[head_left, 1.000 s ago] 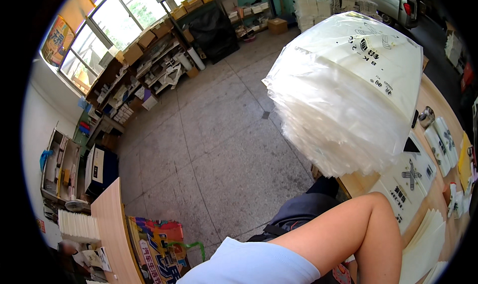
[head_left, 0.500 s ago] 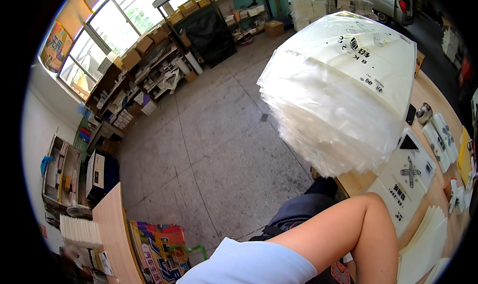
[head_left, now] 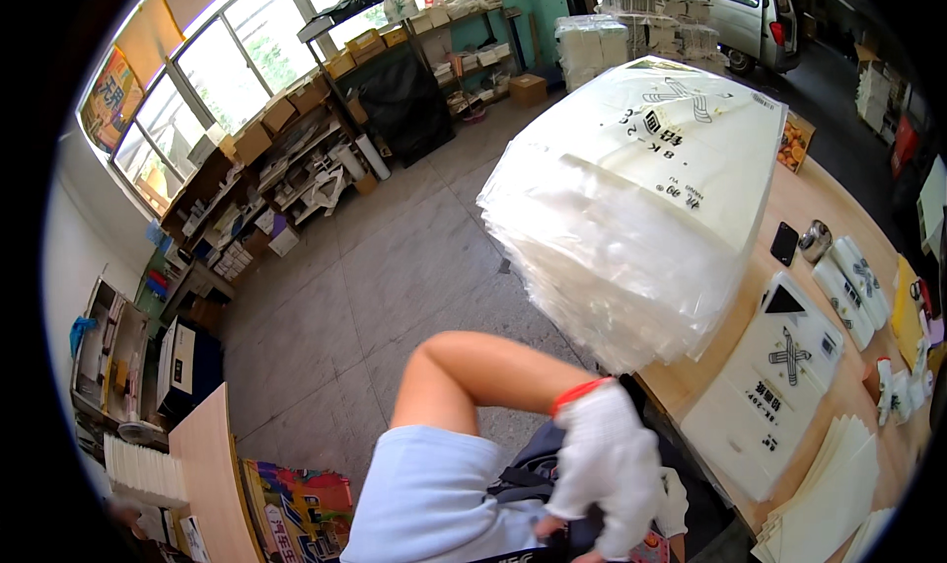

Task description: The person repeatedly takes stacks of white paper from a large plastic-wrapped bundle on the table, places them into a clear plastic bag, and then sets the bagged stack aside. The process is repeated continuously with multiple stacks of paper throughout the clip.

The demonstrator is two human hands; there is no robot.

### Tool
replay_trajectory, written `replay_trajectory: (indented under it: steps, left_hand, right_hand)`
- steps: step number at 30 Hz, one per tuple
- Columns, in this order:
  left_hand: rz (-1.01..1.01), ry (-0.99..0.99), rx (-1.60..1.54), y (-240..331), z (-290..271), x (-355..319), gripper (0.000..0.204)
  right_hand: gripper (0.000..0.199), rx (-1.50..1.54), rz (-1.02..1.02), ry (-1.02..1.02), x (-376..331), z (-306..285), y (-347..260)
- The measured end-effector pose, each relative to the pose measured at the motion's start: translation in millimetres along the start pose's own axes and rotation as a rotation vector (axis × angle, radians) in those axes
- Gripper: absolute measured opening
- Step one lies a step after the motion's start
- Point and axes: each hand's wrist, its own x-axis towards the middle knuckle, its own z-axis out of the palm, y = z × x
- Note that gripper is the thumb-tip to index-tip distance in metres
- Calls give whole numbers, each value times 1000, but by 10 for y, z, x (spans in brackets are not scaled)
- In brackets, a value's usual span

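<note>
Hands: left gloved hand [head_left: 607, 464] curled low by lap, right unseen, thick translucent white plastic bag stack [head_left: 641, 198] overhanging table [head_left: 838, 208].

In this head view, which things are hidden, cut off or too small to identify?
- Left hand: a white glove covers it; what its fingertips touch at the lower edge cannot be made out.
- Right hand: only part of a second white glove shows behind the left one.
- Stack of plastic bags: it hides the table beneath it.
- Paper sheets: cut off by the lower right rim.
- Small items at the right rim: too small to identify.
</note>
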Motion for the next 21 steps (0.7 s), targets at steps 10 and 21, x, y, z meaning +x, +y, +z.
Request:
replay_trajectory:
  steps: [10,21]
  left_hand:
    - [269,191,305,388,92,121,37]
    - [989,702,536,-27,99,670,12]
  right_hand:
    - [24,-139,-175,43,150,-22,-102]
    - [30,-301,-63,188,-173,-25,-134]
